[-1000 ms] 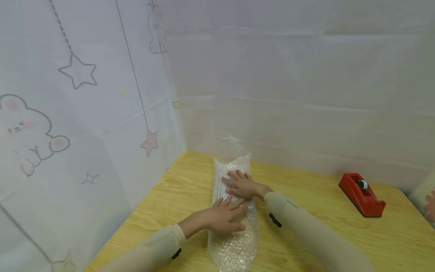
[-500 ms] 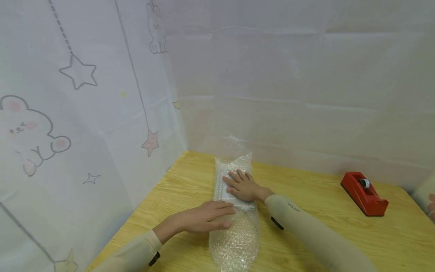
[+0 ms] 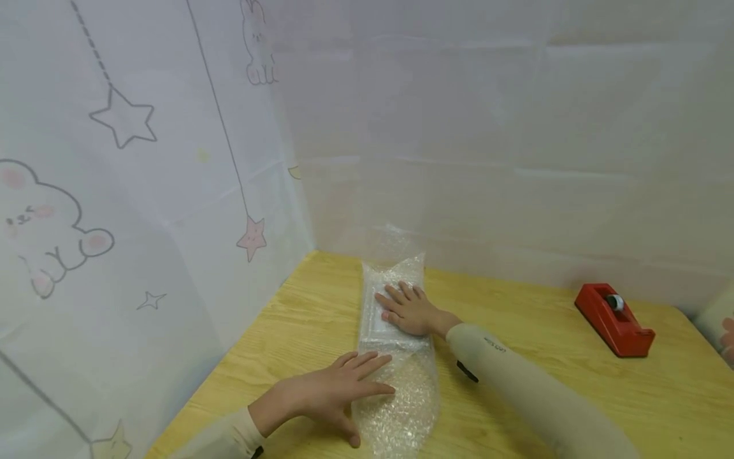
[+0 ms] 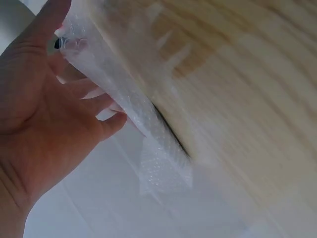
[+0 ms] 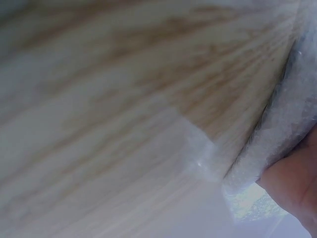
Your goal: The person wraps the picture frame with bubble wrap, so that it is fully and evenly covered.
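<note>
A long strip of clear bubble wrap (image 3: 401, 408) runs away from me over the wooden table, its far end standing up near the back wall. A flat, pale rectangular thing (image 3: 375, 325) shows through a layer of the wrap in its farther half. My right hand (image 3: 410, 310) rests on this wrapped part with fingers spread. Over the left edge of the nearer wrap, my left hand (image 3: 323, 392) is spread with its thumb pointing down toward me. In the left wrist view, its fingers (image 4: 111, 124) are beside the wrap's edge and pinch nothing.
A red tape dispenser (image 3: 616, 322) with a small tape roll stands on the right of the wooden table (image 3: 516, 306). Sheets printed with cartoon bears and stars (image 3: 132, 191) hang along the left side, and a pale sheet (image 3: 487, 127) covers the back.
My left hand has drawn back off the wrapped part, toward the left and nearer to me, and its thumb has spread downward. The right hand stays in place on the wrap.
</note>
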`<state>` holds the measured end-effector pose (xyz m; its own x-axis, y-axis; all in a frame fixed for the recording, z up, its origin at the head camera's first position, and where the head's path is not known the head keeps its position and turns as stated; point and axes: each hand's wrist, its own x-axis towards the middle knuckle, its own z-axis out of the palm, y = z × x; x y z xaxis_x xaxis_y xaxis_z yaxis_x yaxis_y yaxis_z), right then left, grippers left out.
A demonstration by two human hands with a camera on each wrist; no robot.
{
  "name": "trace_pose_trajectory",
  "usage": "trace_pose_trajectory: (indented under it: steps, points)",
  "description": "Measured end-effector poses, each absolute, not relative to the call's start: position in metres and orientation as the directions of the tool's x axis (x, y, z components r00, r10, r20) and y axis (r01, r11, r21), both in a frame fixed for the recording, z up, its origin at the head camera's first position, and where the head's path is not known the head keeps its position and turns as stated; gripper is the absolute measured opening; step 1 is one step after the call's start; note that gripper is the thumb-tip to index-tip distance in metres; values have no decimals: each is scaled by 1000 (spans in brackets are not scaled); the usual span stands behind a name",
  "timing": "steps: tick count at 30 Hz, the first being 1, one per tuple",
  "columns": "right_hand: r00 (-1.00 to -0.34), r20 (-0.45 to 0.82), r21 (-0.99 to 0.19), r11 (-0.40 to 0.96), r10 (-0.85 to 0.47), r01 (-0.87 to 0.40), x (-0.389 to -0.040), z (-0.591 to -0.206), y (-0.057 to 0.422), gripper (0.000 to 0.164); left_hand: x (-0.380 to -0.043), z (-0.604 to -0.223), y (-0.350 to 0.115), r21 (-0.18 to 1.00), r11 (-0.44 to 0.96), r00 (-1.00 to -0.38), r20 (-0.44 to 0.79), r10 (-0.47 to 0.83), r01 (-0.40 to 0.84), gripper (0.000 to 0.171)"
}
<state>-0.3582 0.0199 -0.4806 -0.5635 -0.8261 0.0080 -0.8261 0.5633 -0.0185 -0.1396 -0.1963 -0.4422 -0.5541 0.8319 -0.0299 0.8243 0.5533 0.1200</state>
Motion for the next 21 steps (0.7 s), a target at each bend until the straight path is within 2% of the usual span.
trace_pose_trajectory:
  steps: [5, 11, 15, 21]
  points:
    - [-570, 4, -8, 570, -822, -822, -359, -481, 19, 62, -138, -443, -197, 152, 564, -564, -51, 824, 811, 78]
    - [-562, 0, -49, 561, -827, -826, -359, -480, 19, 62, -141, -445, -201, 211, 566, -571, -42, 820, 797, 61]
    - [-565, -6, -63, 564, -825, -823, -359, -479, 20, 62, -143, -444, -203, 228, 547, -553, -42, 832, 805, 46]
    - [-567, -9, -67, 567, -823, -821, -358, -478, 20, 62, -145, -445, -207, 226, 514, -521, -30, 853, 828, 38]
